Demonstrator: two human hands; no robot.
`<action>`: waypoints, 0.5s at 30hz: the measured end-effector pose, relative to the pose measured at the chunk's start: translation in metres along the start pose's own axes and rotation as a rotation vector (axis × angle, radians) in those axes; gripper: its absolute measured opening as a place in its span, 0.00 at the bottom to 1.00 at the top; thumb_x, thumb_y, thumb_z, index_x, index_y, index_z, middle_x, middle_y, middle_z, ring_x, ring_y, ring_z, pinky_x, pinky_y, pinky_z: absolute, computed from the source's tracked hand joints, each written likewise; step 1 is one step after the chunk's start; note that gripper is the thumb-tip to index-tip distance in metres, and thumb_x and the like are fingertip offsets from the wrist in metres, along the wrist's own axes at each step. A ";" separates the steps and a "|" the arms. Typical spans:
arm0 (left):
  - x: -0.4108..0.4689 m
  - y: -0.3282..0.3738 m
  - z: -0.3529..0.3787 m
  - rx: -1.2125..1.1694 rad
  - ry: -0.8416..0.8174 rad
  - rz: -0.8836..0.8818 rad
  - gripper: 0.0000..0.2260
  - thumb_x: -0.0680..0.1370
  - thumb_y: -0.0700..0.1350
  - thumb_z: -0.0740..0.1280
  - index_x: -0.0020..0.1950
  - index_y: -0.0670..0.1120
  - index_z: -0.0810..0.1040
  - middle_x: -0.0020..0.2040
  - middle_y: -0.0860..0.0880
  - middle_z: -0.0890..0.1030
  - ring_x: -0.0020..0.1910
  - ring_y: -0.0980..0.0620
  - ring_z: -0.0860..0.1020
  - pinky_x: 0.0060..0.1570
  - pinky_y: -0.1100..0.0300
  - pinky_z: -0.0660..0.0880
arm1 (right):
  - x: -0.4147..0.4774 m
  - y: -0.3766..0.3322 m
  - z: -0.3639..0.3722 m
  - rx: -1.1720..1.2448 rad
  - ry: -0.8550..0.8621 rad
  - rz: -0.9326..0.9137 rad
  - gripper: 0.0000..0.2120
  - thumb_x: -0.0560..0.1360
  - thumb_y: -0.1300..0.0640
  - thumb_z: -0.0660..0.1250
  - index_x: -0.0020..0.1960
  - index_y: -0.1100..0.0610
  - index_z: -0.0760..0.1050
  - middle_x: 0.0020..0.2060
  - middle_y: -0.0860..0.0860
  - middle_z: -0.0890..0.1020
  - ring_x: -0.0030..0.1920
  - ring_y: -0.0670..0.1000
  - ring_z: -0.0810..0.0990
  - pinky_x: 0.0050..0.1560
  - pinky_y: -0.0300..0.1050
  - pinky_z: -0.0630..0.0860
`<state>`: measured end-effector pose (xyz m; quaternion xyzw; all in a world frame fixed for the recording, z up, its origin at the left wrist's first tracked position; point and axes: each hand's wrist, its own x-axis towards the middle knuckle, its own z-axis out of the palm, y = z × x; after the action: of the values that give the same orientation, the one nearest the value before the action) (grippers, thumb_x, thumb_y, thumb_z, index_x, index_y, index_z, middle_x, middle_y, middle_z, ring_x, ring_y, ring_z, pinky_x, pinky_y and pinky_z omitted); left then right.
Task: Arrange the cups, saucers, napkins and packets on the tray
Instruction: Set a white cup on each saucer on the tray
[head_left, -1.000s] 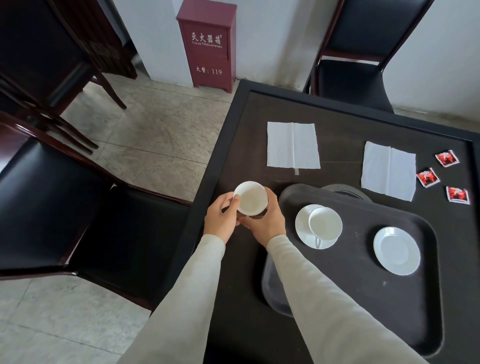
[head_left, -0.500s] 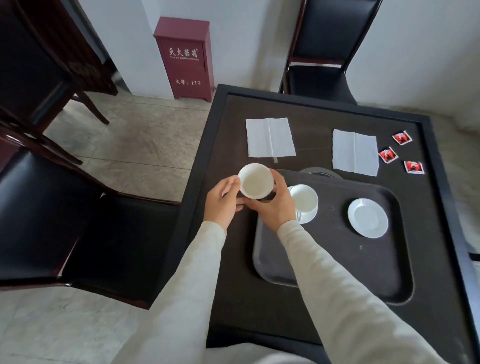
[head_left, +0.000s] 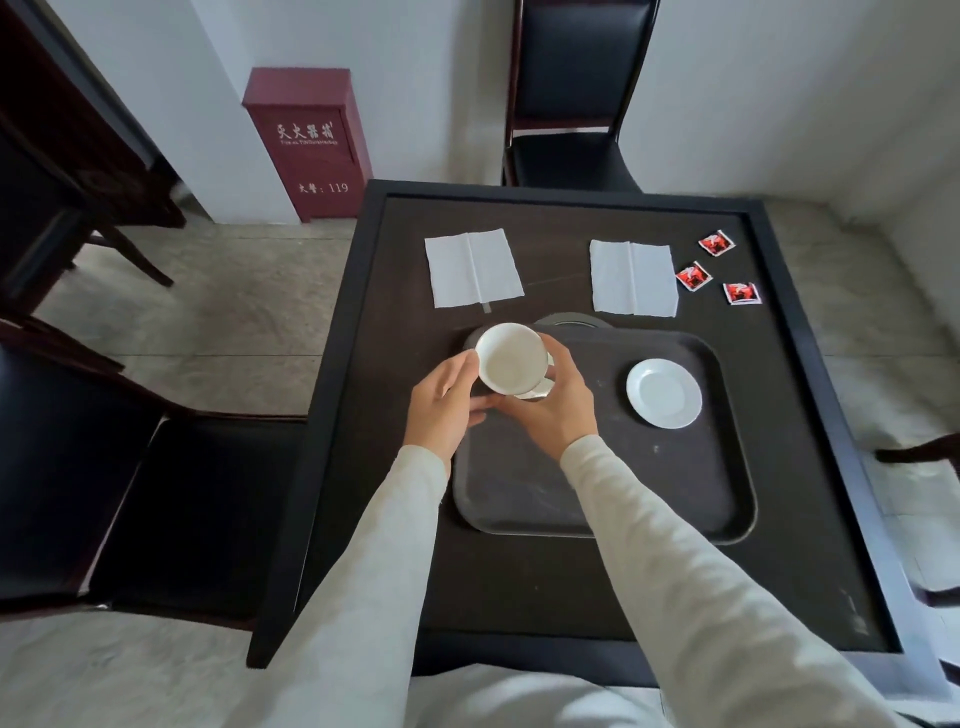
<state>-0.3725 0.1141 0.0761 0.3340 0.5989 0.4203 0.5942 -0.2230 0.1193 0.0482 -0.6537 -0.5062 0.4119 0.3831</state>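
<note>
Over the table (head_left: 467, 587) and tray (head_left: 623, 483), left hand (head_left: 441, 402) and right hand (head_left: 558, 413) together grip the cup (head_left: 511, 358); saucer (head_left: 664, 393) nearby.

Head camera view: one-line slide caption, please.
Left hand and right hand hold a white cup over the tray bearing an empty saucer.

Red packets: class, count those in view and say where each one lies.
3 packets, all on the table, far right, off the tray: one nearest the far edge, one beside the right napkin, one nearest the right edge. None seems hidden.

White cup (head_left: 511, 358) above tray (head_left: 675, 493); saucer (head_left: 664, 393) right.
</note>
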 end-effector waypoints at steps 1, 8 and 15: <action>-0.002 -0.001 0.008 0.001 -0.006 0.005 0.07 0.81 0.56 0.65 0.48 0.66 0.82 0.47 0.64 0.85 0.46 0.54 0.87 0.41 0.64 0.80 | -0.001 0.002 -0.008 0.001 0.003 -0.001 0.41 0.64 0.51 0.83 0.72 0.43 0.67 0.63 0.46 0.77 0.61 0.47 0.75 0.58 0.39 0.72; -0.014 -0.004 0.065 0.018 -0.010 0.020 0.10 0.81 0.56 0.66 0.60 0.59 0.82 0.55 0.56 0.85 0.47 0.54 0.87 0.50 0.56 0.82 | 0.004 0.024 -0.062 -0.012 0.010 -0.019 0.39 0.64 0.50 0.82 0.69 0.39 0.67 0.57 0.37 0.78 0.60 0.46 0.77 0.59 0.41 0.75; -0.018 -0.003 0.127 0.053 0.011 -0.012 0.11 0.80 0.57 0.67 0.60 0.59 0.82 0.56 0.55 0.84 0.45 0.54 0.87 0.48 0.58 0.82 | 0.017 0.048 -0.116 0.010 0.019 -0.013 0.39 0.63 0.48 0.83 0.68 0.38 0.68 0.54 0.31 0.77 0.54 0.36 0.78 0.51 0.29 0.73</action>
<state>-0.2451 0.1098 0.0889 0.3436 0.6152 0.4026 0.5842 -0.0960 0.1173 0.0444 -0.6523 -0.5048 0.4057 0.3939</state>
